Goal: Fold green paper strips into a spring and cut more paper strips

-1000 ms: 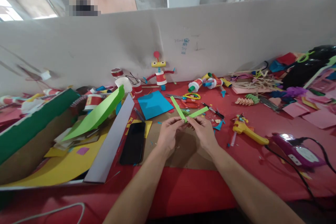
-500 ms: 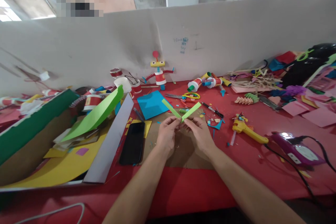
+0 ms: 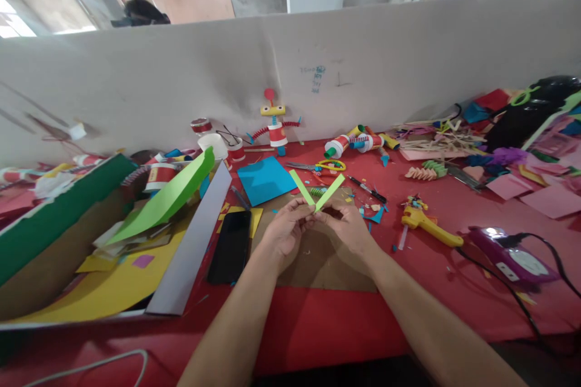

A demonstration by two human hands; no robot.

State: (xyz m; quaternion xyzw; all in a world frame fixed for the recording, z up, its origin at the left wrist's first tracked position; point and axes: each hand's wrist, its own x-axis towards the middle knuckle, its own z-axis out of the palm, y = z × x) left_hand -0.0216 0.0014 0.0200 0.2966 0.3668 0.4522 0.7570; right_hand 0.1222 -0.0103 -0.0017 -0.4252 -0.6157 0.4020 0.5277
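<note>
Light green paper strips (image 3: 330,191) form a V shape, pinched at their lower meeting point by both hands. My left hand (image 3: 290,225) is closed on the left part, and my right hand (image 3: 344,225) is closed on the right part. Whether it is two strips or one folded strip is hidden by the fingers. Beneath the hands lies a brown cardboard sheet (image 3: 327,272). Just beyond the fingertips rests a small green pleated paper piece (image 3: 317,191). Yellow-handled scissors (image 3: 331,165) and a blue paper sheet (image 3: 266,180) lie farther back.
A black phone (image 3: 230,247) is left of the cardboard, beside an open box (image 3: 190,248) of coloured paper. To the right are a pen (image 3: 367,190), a yellow glue gun (image 3: 431,228) and a purple corded power box (image 3: 512,256). A paper-cup robot figure (image 3: 275,127) stands by the wall.
The V of green paper has become narrower, its two arms tilting closer together. My hands have shifted slightly, still pinching at the joint.
</note>
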